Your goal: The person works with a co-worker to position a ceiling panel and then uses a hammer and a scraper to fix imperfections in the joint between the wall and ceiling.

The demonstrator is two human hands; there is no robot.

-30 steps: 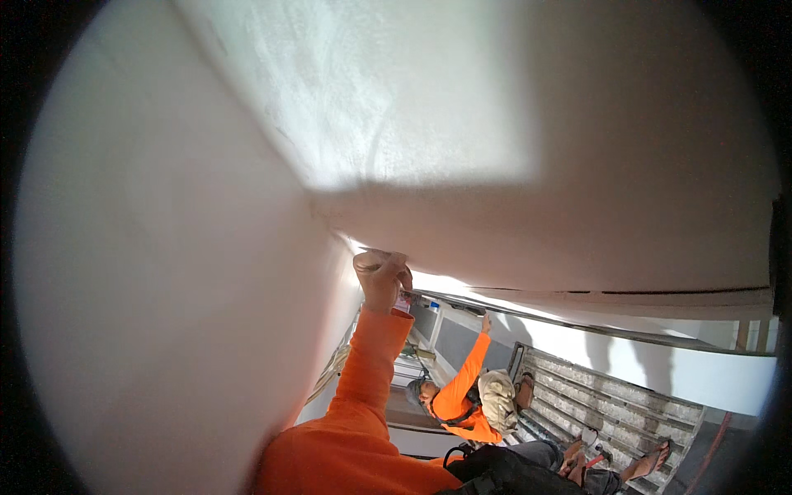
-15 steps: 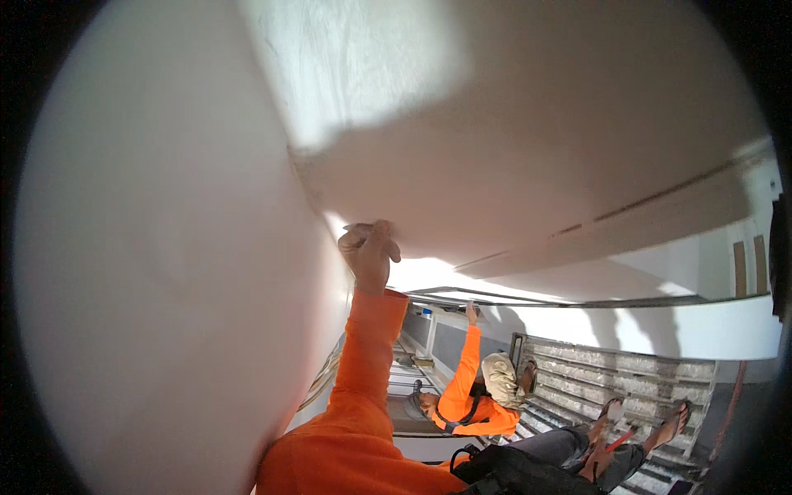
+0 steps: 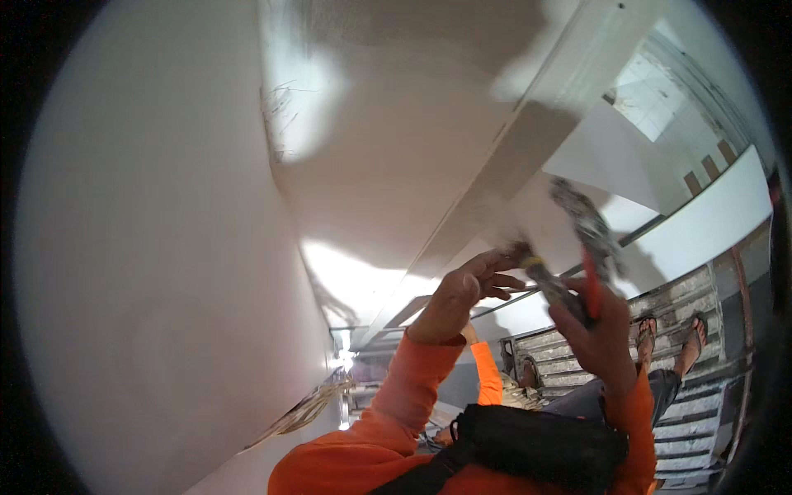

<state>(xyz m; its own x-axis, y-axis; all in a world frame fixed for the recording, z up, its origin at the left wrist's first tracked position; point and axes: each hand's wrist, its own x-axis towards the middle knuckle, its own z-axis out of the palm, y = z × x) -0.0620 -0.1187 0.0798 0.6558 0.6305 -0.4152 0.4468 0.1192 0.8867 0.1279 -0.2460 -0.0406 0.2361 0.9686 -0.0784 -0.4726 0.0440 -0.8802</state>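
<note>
My right hand is closed around two tools. One is a paintbrush with a dark handle, a yellow band and short blurred bristles. The other is a red-handled tool whose grey, caked head is smeared by motion. My left hand is raised beside the bristles, its fingers apart and slightly bent. Whether the fingertips touch the bristles I cannot tell. Beyond both hands is a pale ceiling-like panel, meeting a smooth white wall on the left.
A lengthwise seam crosses the panel. Below are slatted metal scaffold boards, with sandalled feet on them. A co-worker's orange sleeve shows behind my arm. A black pouch hangs at my chest; loose cables lie lower left.
My left hand has come away from the panel's corner, moving right and down. My right hand has come into view with the paintbrush and the red-handled tool. The whole view has turned.
</note>
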